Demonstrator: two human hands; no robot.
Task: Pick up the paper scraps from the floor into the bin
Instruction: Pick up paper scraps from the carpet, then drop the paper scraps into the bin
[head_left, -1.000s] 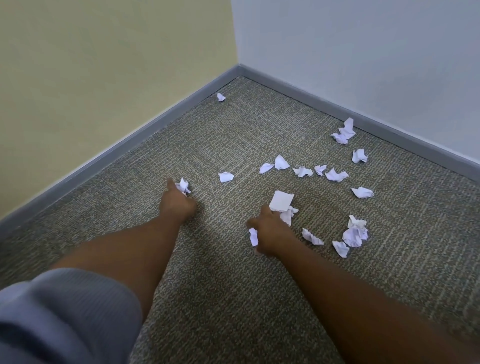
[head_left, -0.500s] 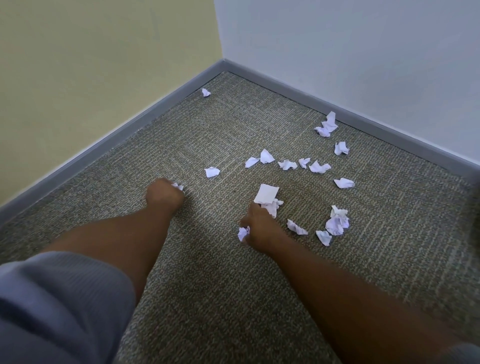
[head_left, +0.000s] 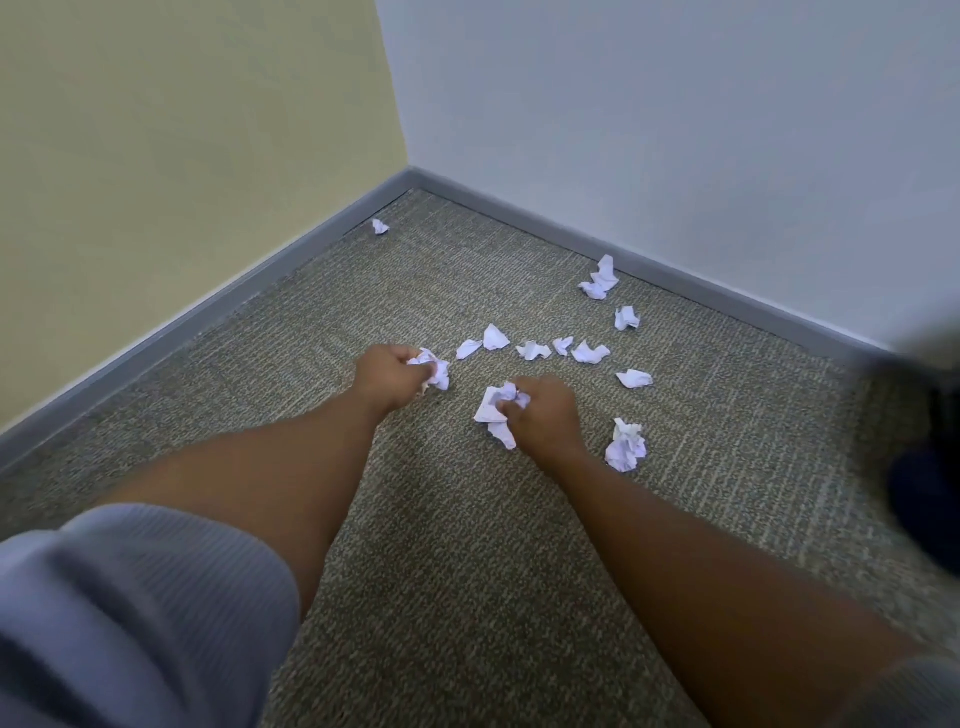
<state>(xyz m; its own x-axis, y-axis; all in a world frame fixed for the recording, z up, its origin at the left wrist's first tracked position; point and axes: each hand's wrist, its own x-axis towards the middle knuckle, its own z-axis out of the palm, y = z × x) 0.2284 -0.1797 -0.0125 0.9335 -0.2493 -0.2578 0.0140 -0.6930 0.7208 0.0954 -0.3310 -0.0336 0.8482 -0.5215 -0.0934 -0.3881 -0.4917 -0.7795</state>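
Note:
White crumpled paper scraps lie on the grey-brown carpet (head_left: 467, 545) in a room corner. My left hand (head_left: 387, 376) grips a wad of scraps (head_left: 435, 368) just above the carpet. My right hand (head_left: 543, 415) grips another bunch of scraps (head_left: 493, 410), with one flat piece sticking out to the left. A row of loose scraps (head_left: 535, 349) lies just beyond both hands. A crumpled clump (head_left: 626, 447) sits to the right of my right hand. One small scrap (head_left: 380, 226) lies alone near the corner. A dark blurred shape (head_left: 924, 467) at the right edge may be the bin; I cannot tell.
A grey skirting board (head_left: 208, 312) runs along a yellow wall on the left and a pale blue wall (head_left: 675, 130) on the right. More scraps (head_left: 601, 280) lie close to the right skirting. My grey sleeve (head_left: 130, 613) fills the lower left.
Both hands have moved forward along the carpet and gathered more scraps; the left hand took in the scrap that lay beyond it, and the right hand took hold of the flat piece.

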